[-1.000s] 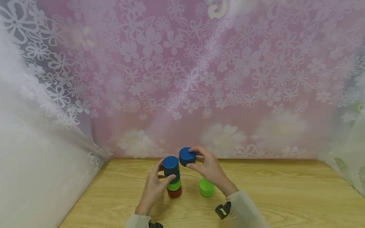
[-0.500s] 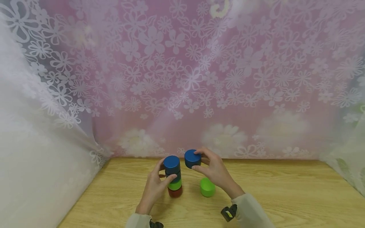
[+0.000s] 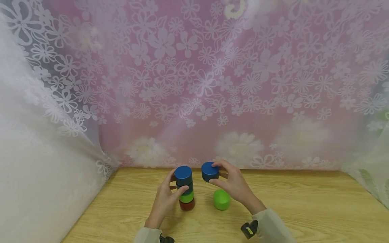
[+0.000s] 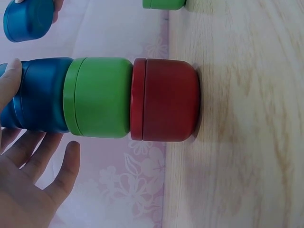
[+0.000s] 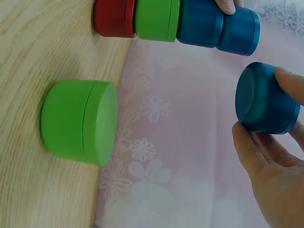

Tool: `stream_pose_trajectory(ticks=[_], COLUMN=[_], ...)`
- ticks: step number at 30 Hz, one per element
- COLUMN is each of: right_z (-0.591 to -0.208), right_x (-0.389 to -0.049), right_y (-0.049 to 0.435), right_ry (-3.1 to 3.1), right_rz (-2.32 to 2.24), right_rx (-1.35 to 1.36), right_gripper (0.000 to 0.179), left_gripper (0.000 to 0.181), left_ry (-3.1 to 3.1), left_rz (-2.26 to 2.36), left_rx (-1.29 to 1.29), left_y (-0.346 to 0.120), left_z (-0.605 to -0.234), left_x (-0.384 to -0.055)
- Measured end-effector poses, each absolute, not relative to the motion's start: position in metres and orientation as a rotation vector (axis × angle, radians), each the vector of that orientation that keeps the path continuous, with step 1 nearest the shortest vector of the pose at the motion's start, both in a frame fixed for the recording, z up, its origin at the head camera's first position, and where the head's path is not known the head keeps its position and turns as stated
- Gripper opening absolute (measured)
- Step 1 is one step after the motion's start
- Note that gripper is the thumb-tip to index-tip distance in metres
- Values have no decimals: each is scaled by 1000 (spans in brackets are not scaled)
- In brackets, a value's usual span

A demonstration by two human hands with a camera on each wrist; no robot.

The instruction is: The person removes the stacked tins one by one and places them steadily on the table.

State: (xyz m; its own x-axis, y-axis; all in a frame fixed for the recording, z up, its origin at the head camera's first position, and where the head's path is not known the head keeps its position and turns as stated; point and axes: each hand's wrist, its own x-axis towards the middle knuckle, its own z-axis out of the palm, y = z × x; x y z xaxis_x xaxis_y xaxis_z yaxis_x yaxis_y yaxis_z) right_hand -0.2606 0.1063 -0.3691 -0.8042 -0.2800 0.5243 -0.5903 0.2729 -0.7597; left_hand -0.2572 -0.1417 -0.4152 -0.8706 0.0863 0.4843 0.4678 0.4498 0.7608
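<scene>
A tower of small round lidded tins stands on the wooden table, with a red tin [image 4: 166, 99] at the bottom, a green tin [image 4: 102, 97] above it, then a lower blue tin [image 4: 45, 95] and an upper blue tin [image 3: 183, 175]. My left hand [image 3: 164, 199] grips the blue part of the tower, thumb in front and fingers behind. To the tower's right, my right hand [image 3: 235, 185] holds another blue tin [image 5: 266, 97] in the air between thumb and fingers. Below it, a lone green tin [image 5: 78, 121] stands on the table.
The wood-grain table [image 3: 304, 202] runs back to a pink flowered curtain [image 3: 194, 84]. A white sheet [image 3: 39, 168] hangs along the left side. A dark wrist device [image 3: 250, 229] sits by the right sleeve.
My right hand has moved to the right and slightly down with its blue tin, widening the gap to the tower. My left hand keeps its grip in nearly the same place.
</scene>
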Motion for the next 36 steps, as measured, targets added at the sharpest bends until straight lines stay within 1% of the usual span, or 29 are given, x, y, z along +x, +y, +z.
stream_pose_trajectory(ticks=[27,36], right_z=[-382,-386], right_x=[-257,-256], right_y=[136,143], right_ry=[-2339,-2335], right_rz=[1443,1425], right_rx=[731,738], right_gripper=[41,36], left_gripper=[65,65], left_ry=[-2327,-2323], left_rz=[-1409,-1418], left_rx=[-486,-484], left_y=[-143,-143], left_z=[-414,-414], left_x=[-256,-257])
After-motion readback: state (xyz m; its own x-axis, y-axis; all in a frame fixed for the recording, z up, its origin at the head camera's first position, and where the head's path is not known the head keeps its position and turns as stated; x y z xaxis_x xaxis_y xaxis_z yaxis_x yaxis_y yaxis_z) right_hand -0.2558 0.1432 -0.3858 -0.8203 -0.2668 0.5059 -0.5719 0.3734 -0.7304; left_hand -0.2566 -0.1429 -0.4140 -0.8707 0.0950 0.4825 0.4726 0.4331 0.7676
